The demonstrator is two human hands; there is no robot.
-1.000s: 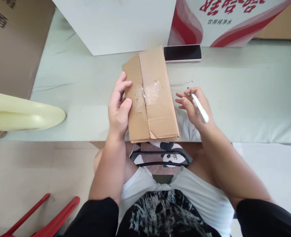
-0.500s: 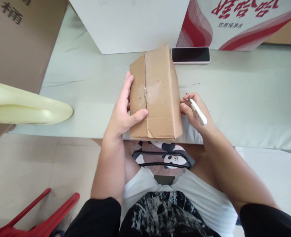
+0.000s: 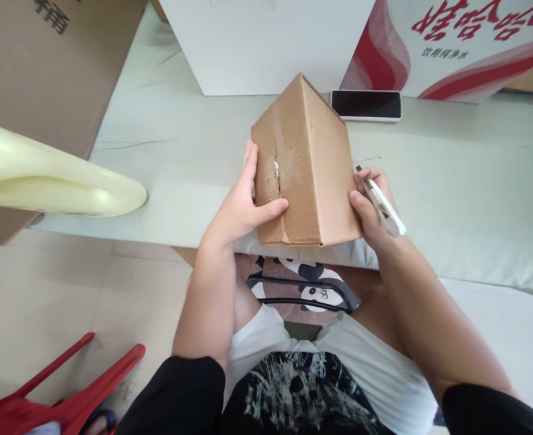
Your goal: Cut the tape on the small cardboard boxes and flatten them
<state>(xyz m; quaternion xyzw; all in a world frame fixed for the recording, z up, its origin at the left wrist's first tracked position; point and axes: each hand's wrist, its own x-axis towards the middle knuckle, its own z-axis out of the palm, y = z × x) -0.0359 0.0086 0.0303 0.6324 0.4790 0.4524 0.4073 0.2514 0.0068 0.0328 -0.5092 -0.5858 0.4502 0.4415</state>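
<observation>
The box's left side is held by the left hand (image 3: pixel 243 205), its fingers along the edge and its thumb laid across the taped face. The box (image 3: pixel 311 169) is held tilted between both hands at the near edge of the surface (image 3: pixel 194 181), its seam facing up and leftward. Its right side is touched by the thumb of the right hand (image 3: pixel 372 211), in which a white cutter (image 3: pixel 386 208) is also gripped. The step in hand is judged to be the steadying or turning of the box; for the next move, a firm left hold and a cutter tip kept clear of the fingers seem called for.

At far left, a large carton (image 3: pixel 67 78) and a pale yellow object (image 3: pixel 53 175) are cut off by the frame; what the latter is cannot be told. Whether the seam has been slit cannot be made out. The box's underside and contents are hidden, as are some right fingertips, and no blade can be clearly discerned. The phone (image 3: pixel 366 105) is slightly overlapped by the box's far corner.
</observation>
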